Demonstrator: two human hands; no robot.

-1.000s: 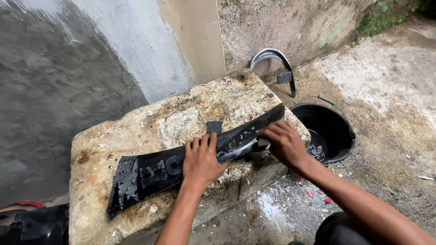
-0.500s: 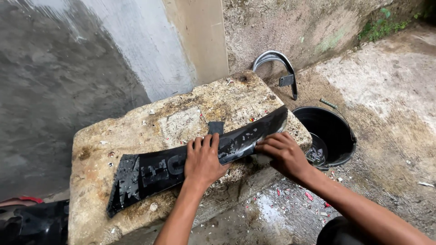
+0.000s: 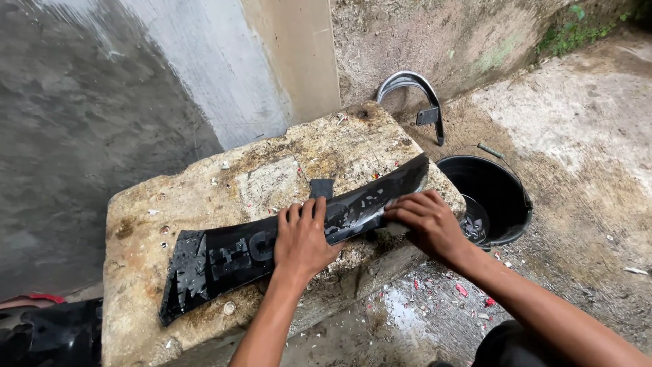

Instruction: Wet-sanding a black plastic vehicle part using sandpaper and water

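Note:
A long, wet black plastic panel [image 3: 224, 255] lies slantwise across a rough stone block [image 3: 197, 194]. My left hand [image 3: 302, 238] presses flat on the panel's middle, fingers spread. My right hand [image 3: 424, 221] rests on the panel's right part near the block's edge. Its fingers curl over what looks like a small grey pad [image 3: 396, 229] pressed against the surface. A small black square piece [image 3: 321, 188] sits on the stone just behind the panel.
A black bucket [image 3: 506, 228] stands on the ground right of the block. A curved chrome fender [image 3: 411, 81] leans on the back wall. Another black part [image 3: 47, 333] lies at the bottom left. Paint chips litter the wet concrete ground [image 3: 421, 299].
My right hand has slid left and down along the panel, towards my left hand. The left hand and the panel have stayed in place.

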